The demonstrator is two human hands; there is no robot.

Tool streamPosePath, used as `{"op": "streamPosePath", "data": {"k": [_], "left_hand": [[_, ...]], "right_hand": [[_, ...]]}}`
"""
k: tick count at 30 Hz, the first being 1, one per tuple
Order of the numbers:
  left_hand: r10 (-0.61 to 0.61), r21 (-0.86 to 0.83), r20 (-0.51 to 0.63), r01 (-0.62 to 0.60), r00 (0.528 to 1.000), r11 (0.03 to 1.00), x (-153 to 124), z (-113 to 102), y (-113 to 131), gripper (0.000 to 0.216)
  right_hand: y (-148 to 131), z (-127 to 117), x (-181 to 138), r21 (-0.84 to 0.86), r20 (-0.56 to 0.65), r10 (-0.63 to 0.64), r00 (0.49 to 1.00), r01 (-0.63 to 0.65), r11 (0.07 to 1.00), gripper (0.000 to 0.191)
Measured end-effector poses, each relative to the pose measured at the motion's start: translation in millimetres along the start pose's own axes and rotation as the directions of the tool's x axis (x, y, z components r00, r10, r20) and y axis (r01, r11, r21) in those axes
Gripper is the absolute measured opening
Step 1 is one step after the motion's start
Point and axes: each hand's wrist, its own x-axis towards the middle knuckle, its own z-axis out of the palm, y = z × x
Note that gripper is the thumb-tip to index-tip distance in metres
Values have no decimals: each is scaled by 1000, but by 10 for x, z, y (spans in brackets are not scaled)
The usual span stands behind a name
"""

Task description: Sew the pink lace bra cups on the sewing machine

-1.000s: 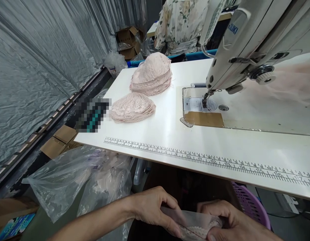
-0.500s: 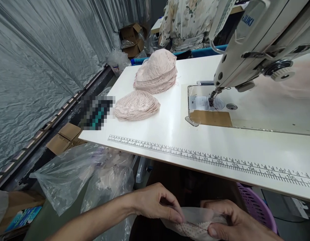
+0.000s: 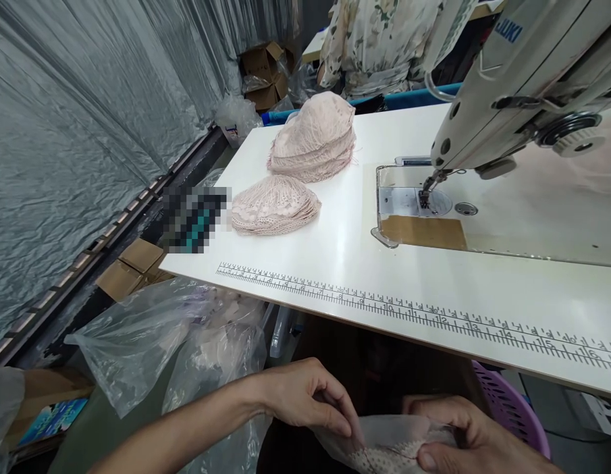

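My right hand (image 3: 463,431) had a firm grip on the right end of the lace (image 3: 392,455), thumb on top, fingers tucked behind. My left hand (image 3: 313,401) was at the other end, fingers bent, the tips on the cloth; honestly can't tell if it was pinching or just pressing. The lace was low down between my hands, in front of the table's near edge, sheer stuff along the top and a thin reddish seam running across it. Purple basket (image 3: 515,418) just past my right hand, under the table (image 3: 335,253).

Up top, a printed ruler (image 3: 409,309) ran along the near edge. Beyond that sat two pale pink lace piles, the front pile (image 3: 276,205) flatter, the back pile (image 3: 313,138) taller. The machine (image 3: 513,79) stood to the right, with a brown patch (image 3: 424,232) by its plate. Clear bags (image 3: 132,336) hung around down left, and someone in a floral top (image 3: 384,39) was across the table.
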Motion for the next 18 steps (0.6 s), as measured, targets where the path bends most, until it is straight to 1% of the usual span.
{"op": "streamPosePath", "data": {"k": [3,7,9,11,14,16,18], "left_hand": [[-9,15,27,9,1000,1000,25,15,-28,30],[-9,122,-6,9,1000,992,51,40,-13,24],[2,159,-4,-1,1000,987,39,30,12,33],[7,163,32,-12,999,987,20,6,28,37],[6,213,63,-19,998,977,5,-23,8,26],[17,272,38,-26,999,962,17,-23,-26,25],[49,275,19,-52,999,960,41,-11,-57,23]], "right_hand": [[-63,20,5,-19,-15,1,1000,-2,1000,39],[-52,13,-28,-25,-43,-3,999,2,1000,37],[-27,-1,-47,-44,-46,-6,999,4,999,37],[-14,-12,-55,-55,-43,-4,999,1,999,38],[-24,-12,-39,-65,-36,2,999,-4,998,39],[-37,-7,-25,-65,-36,6,999,-9,998,40],[-42,-3,-19,-64,-39,17,999,-20,998,41]]}}
